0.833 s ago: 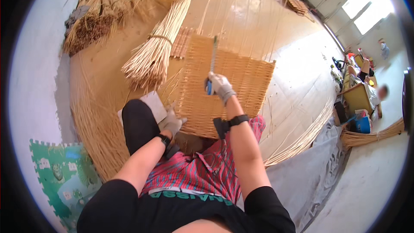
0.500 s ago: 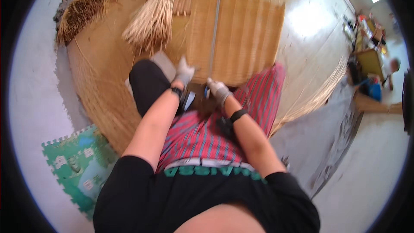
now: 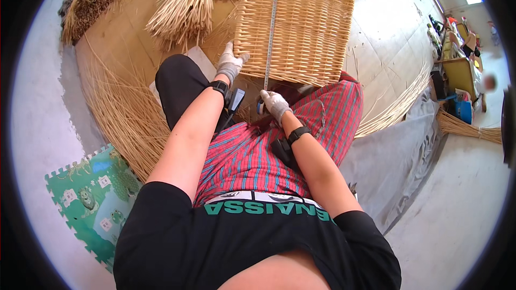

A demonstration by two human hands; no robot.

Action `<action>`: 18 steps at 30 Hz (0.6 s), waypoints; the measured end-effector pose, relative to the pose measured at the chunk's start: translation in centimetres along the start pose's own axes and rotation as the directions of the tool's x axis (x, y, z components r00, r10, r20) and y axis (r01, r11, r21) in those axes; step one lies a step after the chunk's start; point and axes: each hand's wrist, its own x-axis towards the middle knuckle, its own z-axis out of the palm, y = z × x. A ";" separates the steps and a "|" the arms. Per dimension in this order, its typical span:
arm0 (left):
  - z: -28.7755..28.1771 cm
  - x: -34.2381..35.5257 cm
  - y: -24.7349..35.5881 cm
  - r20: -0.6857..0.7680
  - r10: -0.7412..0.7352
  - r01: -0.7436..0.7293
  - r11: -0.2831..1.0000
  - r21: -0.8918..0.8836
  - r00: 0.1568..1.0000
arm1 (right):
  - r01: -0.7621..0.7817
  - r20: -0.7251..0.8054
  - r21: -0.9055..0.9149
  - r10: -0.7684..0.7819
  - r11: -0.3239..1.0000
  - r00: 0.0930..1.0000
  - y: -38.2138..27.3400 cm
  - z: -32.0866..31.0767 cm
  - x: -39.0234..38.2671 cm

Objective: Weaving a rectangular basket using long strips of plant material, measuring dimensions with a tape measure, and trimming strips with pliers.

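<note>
A woven wicker panel [image 3: 306, 27] stretches out in front of me, its near edge by my knees. My left hand [image 3: 230, 65], in a light glove, grips the panel's left edge near the close corner, thumb over the top and index finger along the side. The blade of a tape measure [image 3: 272, 21] lies lengthwise across the weave. At its near end my gloved right hand [image 3: 276, 104] is closed around the tape measure, whose blue case shows only in part beside the fingers.
A tied bundle of pale wicker rods [image 3: 188, 8] lies beyond my left knee. Loose rods [image 3: 121, 113] spread along my left, with more rods [image 3: 395, 110] on the right. Near the lower left is a green foam mat [image 3: 94, 198]. Another person [image 3: 488, 83] is far right.
The panel and both hands sit slightly higher in the view, and the blurred picture has become sharp. My right hand still holds the tape measure; my left stays at the panel's edge.
</note>
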 end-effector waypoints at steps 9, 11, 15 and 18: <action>-0.2 -0.3 -0.3 0.046 0.025 -0.024 0.999 -0.033 0.999 | -0.016 -0.039 0.102 0.020 0.995 0.999 -0.4 0.3 -0.1; -0.3 -0.8 0.1 0.033 0.039 -0.038 0.999 -0.032 0.999 | -0.076 0.046 0.176 0.069 0.981 0.997 -0.2 0.4 -0.1; -0.6 -2.0 1.0 0.016 -0.007 0.007 1.000 0.009 1.000 | 0.026 0.017 0.048 -0.027 0.998 0.999 0.9 0.8 -0.2; -0.8 -2.9 1.0 0.060 -0.030 0.029 0.999 0.026 0.998 | 0.042 0.001 -0.056 -0.042 0.998 0.999 1.3 0.7 0.0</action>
